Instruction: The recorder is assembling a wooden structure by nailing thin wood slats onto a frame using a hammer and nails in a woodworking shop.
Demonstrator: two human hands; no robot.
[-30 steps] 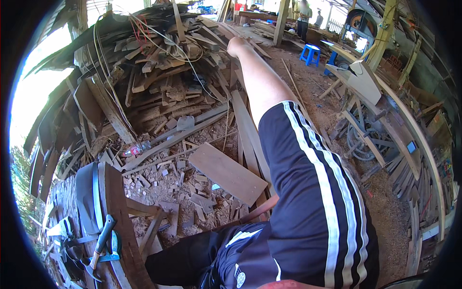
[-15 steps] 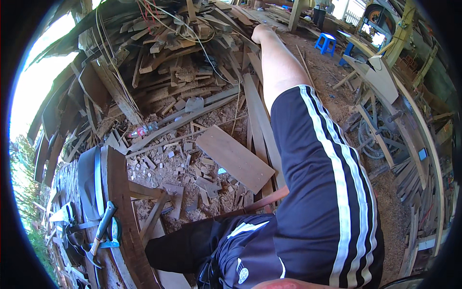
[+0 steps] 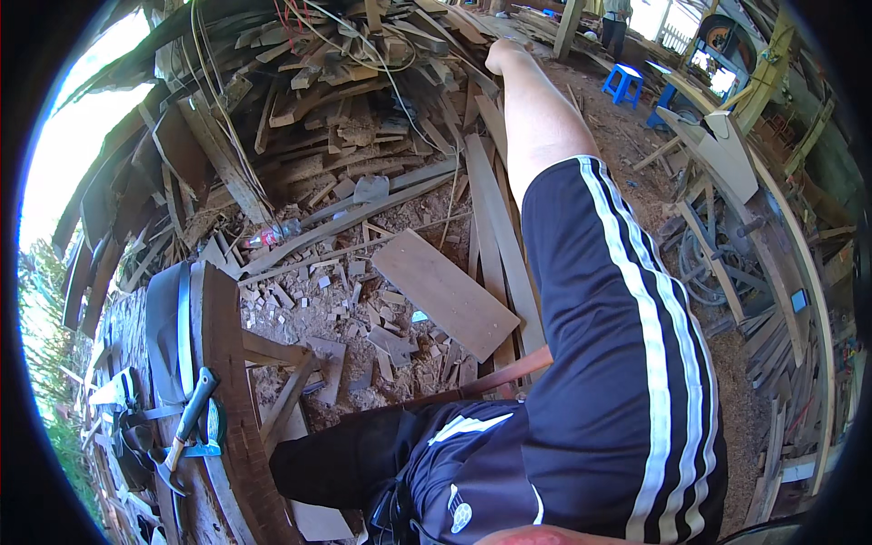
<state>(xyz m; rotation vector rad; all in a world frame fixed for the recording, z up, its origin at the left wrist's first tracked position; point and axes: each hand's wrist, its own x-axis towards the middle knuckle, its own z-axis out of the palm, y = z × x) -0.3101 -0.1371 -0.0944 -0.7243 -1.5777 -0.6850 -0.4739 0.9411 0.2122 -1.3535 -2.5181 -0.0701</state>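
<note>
My right arm stretches up and away in a dark striped sleeve. At its far end, beside the scrap-wood pile, is my right hand (image 3: 502,56), bent and small in the picture. Its fingers are turned away, so I cannot see whether it holds anything. My left hand is out of view. Below the outstretched arm, a flat brown board (image 3: 445,295) lies slanted on the littered ground. At the left stands a thick wooden block (image 3: 222,363), bearing a tool with a dark teal handle and curved metal end (image 3: 195,409) and a white-handled tool (image 3: 111,392).
A high heap of scrap wood (image 3: 336,100) fills the back left. Long planks (image 3: 495,227) lie beside the board among chips and offcuts. Far right are a blue stool (image 3: 623,84), a coiled hose (image 3: 699,268) and leaning timber. Another person (image 3: 615,27) stands far back.
The view has shifted slightly, and my right arm shows a little further right. The board, tools and wood pile look undisturbed.
</note>
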